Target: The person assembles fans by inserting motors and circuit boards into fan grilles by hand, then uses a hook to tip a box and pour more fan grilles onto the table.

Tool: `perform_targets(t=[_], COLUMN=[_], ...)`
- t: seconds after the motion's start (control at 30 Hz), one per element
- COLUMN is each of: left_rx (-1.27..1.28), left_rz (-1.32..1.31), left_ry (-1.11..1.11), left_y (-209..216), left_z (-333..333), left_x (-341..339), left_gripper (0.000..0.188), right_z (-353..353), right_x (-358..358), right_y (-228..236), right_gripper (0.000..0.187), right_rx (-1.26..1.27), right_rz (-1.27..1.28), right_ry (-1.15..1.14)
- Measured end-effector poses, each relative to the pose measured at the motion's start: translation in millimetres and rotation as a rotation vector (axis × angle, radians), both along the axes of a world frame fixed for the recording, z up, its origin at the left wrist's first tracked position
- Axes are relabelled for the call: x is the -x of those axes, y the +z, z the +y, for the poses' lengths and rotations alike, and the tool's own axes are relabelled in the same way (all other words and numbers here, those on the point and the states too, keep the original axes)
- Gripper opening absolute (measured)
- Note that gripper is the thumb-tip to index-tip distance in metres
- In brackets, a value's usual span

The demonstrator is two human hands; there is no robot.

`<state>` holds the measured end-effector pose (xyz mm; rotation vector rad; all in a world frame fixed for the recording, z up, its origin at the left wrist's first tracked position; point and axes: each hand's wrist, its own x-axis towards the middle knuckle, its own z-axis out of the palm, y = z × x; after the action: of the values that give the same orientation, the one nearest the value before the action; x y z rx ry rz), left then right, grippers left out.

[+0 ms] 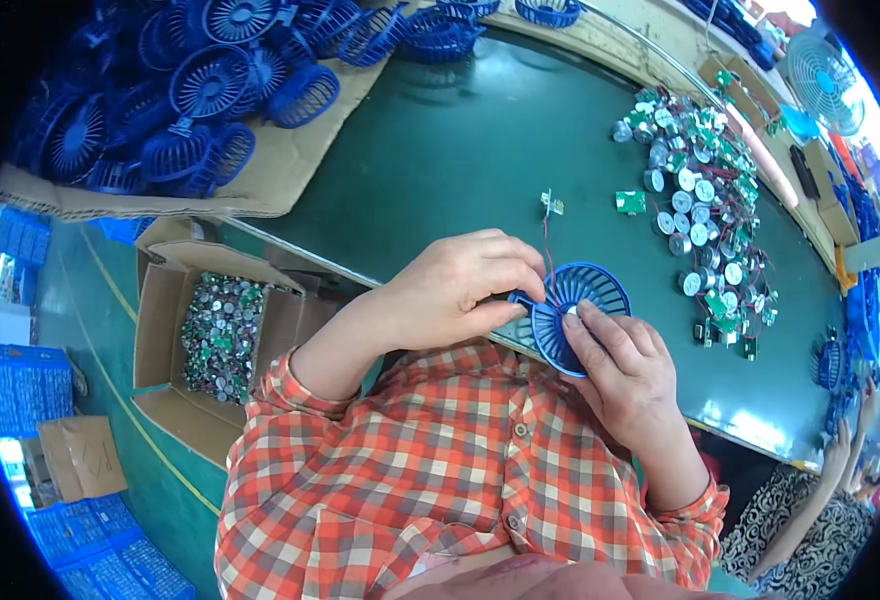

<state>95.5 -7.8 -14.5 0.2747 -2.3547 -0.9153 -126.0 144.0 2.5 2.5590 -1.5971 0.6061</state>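
Between my hands, close to the table's near edge, is a round blue slotted fan housing (608, 287), tilted with its hollow side up. My right hand (625, 375) grips its near right side, fingertips by a small pale round part (571, 311) at the centre. My left hand (465, 285) closes thumb and fingers on the narrow blue neck at the housing's left side; the exact grip is partly hidden. Thin red wires (547, 245) run from the housing to a small circuit board (552, 204) lying on the green table (440, 160).
Right of the housing lies a pile of small motors with wired green boards (700, 200), plus one loose green board (630, 202). Blue fan housings (210, 85) heap on cardboard at far left. Below stands a carton (165, 320) of motors. Another person's arm (805, 510) shows at lower right.
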Motion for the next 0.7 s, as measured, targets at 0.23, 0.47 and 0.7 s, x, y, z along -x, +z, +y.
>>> perform_targets(t=[0.23, 0.47, 0.7], left_rx=[0.445, 0.593, 0.644], left_rz=[-0.037, -0.522, -0.627], left_ry=[0.554, 1.248, 1.293], left_y=[33, 21, 17], left_z=[-55, -117, -156], left_x=[-36, -51, -32], left_gripper=[0.030, 0.047, 0.046], right_z=[20, 65, 105], right_x=[32, 123, 200], right_y=[7, 3, -11], right_gripper=[0.061, 0.045, 0.032], right_rx=[0.231, 0.437, 0.363], right_rz=[-0.151, -0.181, -0.118], right_ry=[-0.221, -0.668, -0.974])
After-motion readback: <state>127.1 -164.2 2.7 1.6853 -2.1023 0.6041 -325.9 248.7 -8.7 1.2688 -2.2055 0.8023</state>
